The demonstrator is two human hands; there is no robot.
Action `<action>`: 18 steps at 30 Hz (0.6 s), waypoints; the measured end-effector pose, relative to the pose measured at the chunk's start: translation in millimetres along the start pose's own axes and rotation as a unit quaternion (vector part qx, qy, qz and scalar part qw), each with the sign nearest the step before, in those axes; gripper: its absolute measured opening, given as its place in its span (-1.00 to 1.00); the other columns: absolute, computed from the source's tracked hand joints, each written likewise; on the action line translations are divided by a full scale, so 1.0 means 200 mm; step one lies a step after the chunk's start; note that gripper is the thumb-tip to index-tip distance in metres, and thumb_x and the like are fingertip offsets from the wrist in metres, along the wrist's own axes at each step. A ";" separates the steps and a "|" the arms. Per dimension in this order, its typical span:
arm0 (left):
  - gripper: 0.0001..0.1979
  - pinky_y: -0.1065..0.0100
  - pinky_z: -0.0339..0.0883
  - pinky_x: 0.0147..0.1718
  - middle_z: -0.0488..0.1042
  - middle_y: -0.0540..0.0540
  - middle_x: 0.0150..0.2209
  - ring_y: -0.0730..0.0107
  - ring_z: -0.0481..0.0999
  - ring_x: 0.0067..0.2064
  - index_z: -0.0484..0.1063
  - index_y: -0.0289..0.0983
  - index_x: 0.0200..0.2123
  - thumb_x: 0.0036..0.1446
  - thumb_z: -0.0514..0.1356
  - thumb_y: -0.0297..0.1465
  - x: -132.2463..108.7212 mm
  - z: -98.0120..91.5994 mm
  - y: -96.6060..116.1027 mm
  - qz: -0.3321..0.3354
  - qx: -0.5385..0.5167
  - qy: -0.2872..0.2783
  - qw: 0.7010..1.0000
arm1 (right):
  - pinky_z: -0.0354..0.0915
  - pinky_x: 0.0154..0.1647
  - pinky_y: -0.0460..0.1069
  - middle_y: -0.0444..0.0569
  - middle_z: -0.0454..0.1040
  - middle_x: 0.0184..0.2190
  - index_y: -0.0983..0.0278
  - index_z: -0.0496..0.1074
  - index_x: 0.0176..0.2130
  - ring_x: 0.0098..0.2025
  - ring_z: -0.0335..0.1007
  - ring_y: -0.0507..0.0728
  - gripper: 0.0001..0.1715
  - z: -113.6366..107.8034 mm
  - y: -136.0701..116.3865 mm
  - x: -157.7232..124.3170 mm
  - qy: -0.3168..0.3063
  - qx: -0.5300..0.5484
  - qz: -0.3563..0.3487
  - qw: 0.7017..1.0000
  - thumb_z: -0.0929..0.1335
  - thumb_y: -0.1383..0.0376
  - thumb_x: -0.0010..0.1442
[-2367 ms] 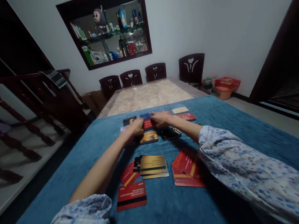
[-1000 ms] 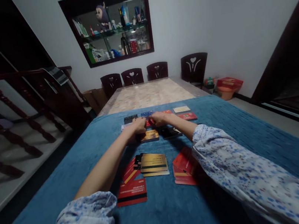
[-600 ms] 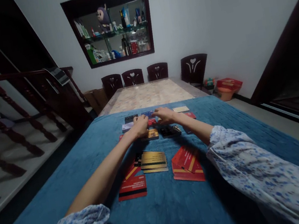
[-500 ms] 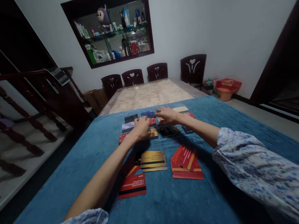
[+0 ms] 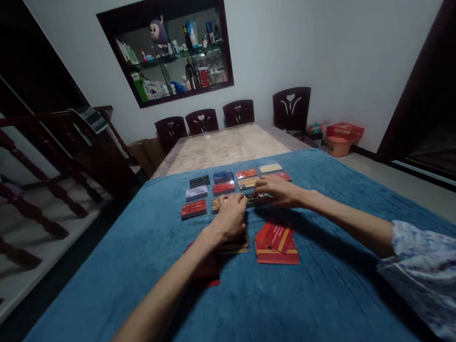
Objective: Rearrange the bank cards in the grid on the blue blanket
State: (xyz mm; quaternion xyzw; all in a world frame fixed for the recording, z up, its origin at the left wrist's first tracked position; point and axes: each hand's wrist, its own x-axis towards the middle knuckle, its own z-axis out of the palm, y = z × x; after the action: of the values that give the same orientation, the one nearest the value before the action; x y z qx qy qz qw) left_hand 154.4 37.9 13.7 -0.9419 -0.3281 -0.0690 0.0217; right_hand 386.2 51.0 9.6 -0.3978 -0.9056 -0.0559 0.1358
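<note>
Curled over the front row of card stacks, my left hand (image 5: 232, 216) partly covers a stack of gold cards (image 5: 216, 204). Its forefinger and thumb meet the left edge of a stack of black cards (image 5: 252, 201). My right hand (image 5: 279, 191) is bent around the right part of that black stack, fingertips on top. Left of the gold stack sits a stack of red cards (image 5: 193, 209). Nearer me, a loose fan of red cards (image 5: 277, 243) lies in the middle. More loose gold cards (image 5: 237, 248) and red cards (image 5: 208, 271) are partly hidden beneath my left forearm.
Behind stand two more rows of card stacks, among them blue (image 5: 224, 177), lilac (image 5: 196, 193) and cream (image 5: 270, 168). A blue cloth (image 5: 129, 254) covers the near table. Several dark chairs (image 5: 294, 109) stand beyond the pale tabletop (image 5: 224, 146). A wooden railing (image 5: 13, 197) runs at left.
Both hands have come nearer me, from the back and middle rows to the front row of stacks. The back rows now show, while my left forearm hides more of the loose cards.
</note>
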 end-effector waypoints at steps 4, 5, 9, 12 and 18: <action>-0.46 -0.09 0.05 0.22 0.29 -0.35 0.21 -0.01 0.26 0.24 0.29 -0.33 0.07 -0.05 0.13 -0.63 -0.05 0.00 0.09 0.018 -0.003 -0.007 1.000 | 0.21 -0.10 0.09 0.08 0.53 -0.16 0.25 0.55 -0.14 -0.13 0.34 0.19 -0.76 0.01 -0.04 -0.12 0.011 0.014 -0.016 1.000 0.32 0.39 0.24; -0.46 -0.09 0.04 0.22 0.29 -0.35 0.21 -0.01 0.26 0.24 0.29 -0.33 0.07 -0.05 0.13 -0.63 -0.06 0.00 0.11 0.020 -0.004 -0.007 1.000 | 0.21 -0.10 0.10 0.08 0.53 -0.17 0.25 0.55 -0.14 -0.12 0.34 0.20 -0.76 0.01 -0.05 -0.16 0.014 0.020 -0.012 1.000 0.33 0.40 0.22; -0.48 -0.12 0.01 0.23 0.32 -0.34 0.17 0.00 0.28 0.23 0.29 -0.31 0.08 -0.02 0.14 -0.60 -0.10 0.00 0.17 0.029 -0.013 -0.012 0.999 | 0.26 -0.10 0.10 0.08 0.54 -0.12 0.24 0.54 -0.11 -0.08 0.33 0.20 -0.68 0.02 -0.10 -0.27 0.020 0.046 0.005 0.999 0.31 0.45 0.20; -0.52 -0.13 0.01 0.22 0.33 -0.34 0.17 0.00 0.29 0.22 0.29 -0.30 0.06 0.01 0.14 -0.58 -0.13 0.01 0.21 0.028 -0.020 -0.017 0.999 | 0.30 -0.05 0.12 0.08 0.54 -0.09 0.23 0.53 -0.07 -0.05 0.33 0.21 -0.64 0.02 -0.15 -0.35 0.028 0.077 0.005 0.997 0.29 0.46 0.18; -0.58 -0.12 0.02 0.19 0.38 -0.30 0.13 0.03 0.32 0.17 0.33 -0.29 0.04 0.08 0.07 -0.59 -0.19 0.05 0.30 0.047 -0.031 0.000 0.998 | 0.30 0.10 0.20 0.07 0.51 0.05 0.19 0.47 0.11 0.07 0.30 0.22 -0.44 0.04 -0.25 -0.45 0.026 0.137 0.006 0.990 0.26 0.48 0.16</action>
State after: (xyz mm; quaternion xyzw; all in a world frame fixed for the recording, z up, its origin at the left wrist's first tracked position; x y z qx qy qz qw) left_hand 162.5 -31.2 -1.8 -0.9566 -0.2809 -0.0779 -0.0043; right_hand 405.4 -44.5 -23.4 -0.3795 -0.8984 0.0592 0.2128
